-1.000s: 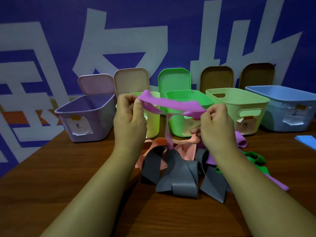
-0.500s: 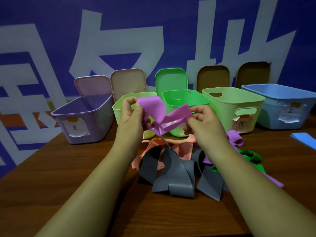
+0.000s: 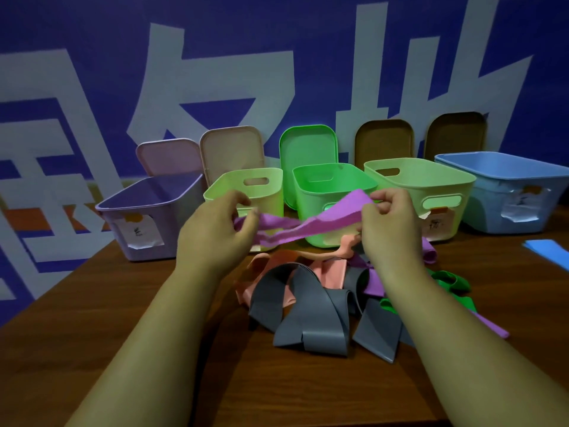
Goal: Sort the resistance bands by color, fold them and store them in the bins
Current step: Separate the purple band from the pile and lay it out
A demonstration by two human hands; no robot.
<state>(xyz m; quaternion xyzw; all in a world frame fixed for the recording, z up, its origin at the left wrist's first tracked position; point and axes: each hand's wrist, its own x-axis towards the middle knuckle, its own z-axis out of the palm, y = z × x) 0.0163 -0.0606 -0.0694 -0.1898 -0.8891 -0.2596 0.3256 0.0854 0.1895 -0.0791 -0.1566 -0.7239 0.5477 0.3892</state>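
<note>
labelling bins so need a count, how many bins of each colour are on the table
purple bin: 1
light green bins: 2
bright green bin: 1
blue bin: 1
total: 5

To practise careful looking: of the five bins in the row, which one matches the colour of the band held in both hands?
The purple bin, far left in the row. The band is purple too; the others are green or blue.
</note>
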